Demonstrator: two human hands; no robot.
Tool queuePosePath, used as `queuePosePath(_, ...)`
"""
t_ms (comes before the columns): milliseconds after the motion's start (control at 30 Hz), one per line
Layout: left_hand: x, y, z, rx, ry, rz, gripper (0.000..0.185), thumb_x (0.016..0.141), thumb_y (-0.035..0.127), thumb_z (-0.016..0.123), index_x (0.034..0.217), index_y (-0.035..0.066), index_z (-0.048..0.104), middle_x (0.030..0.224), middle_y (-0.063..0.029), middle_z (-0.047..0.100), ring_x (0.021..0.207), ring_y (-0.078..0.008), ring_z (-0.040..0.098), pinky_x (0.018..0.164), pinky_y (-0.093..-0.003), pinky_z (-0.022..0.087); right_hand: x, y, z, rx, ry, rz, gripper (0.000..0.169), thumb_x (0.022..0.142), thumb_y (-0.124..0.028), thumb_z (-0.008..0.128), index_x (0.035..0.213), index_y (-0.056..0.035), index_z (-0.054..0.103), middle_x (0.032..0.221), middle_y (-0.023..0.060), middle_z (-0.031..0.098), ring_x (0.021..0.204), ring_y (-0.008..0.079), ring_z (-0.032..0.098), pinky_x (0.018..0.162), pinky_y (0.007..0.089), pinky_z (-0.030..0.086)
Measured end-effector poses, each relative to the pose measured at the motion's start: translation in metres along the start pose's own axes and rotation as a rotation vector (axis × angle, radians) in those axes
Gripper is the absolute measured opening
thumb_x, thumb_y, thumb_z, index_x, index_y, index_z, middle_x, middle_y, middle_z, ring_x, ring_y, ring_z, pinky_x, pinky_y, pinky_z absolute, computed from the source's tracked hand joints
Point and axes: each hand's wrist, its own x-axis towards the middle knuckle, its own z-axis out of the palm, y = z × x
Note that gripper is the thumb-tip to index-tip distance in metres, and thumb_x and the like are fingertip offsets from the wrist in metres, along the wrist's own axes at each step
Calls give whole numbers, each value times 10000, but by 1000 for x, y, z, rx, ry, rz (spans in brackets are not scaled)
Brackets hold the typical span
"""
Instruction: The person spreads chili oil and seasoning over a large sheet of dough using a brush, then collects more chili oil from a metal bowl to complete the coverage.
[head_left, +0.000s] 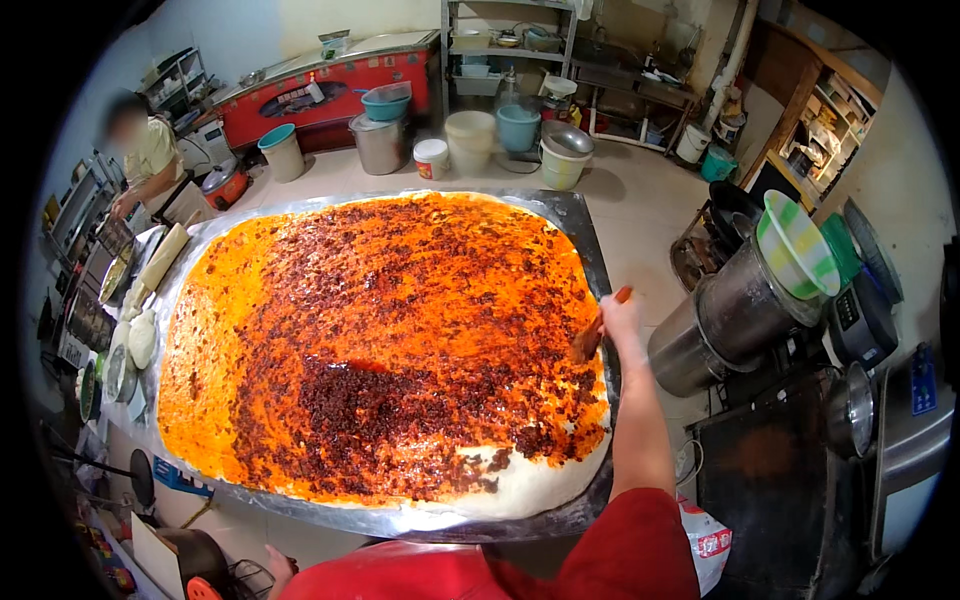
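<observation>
A huge sheet of rolled dough (540, 484) covers most of the metal-topped table (592, 240). Orange-red oil and dark chili paste (360, 401) coat it, heaped thickest just below the middle. Bare white dough shows at the near right corner. My right hand (622, 322) grips a pastry brush (587, 343) at the sheet's right edge, its handle end sticking out above my fist and its bristles down on the coated dough. My left hand (280, 564) hangs low beside my red apron, off the table and partly cut off by my body; what its fingers do is unclear.
A rolling pin (163, 259) and white dough lumps (142, 339) lie along the table's left side. Another person (154, 161) stands at the far left. Stacked steel pots (720, 322) rise on the right, under a green-striped basin (796, 244). Buckets (470, 139) line the floor beyond.
</observation>
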Motion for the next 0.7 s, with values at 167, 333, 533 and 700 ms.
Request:
queuePosePath(167,-15,-4,-17,2,-44,-144,705,797,645,198,546,29,431,408,-71,346,315,-181,313,304,-315,248,15,20,43,123,118,-38,165,712,-112,502,592,1,504,499,83,512,397,205,523,421,305,462)
queuePosePath(333,-31,2,0,-20,-25,-82,728,787,654,195,567,11,456,414,-90,373,327,-198,341,314,-321,271,39,0,35,399,84,-30,163,726,-121,521,648,22,510,606,98,536,502,189,566,428,304,502)
queuePosePath(533,-31,-19,-17,-4,-52,-22,758,776,666,187,566,-5,472,413,-103,390,337,-207,365,322,-322,291,26,-23,84,408,-84,-63,151,749,-105,509,671,24,513,643,99,529,513,189,549,467,286,519)
queuePosePath(700,-63,2,4,82,-3,29,779,768,681,171,542,-4,465,390,-74,347,320,-189,342,316,-312,277,10,-36,125,161,-248,-11,129,749,-78,488,652,3,513,635,96,532,504,174,538,443,297,495)
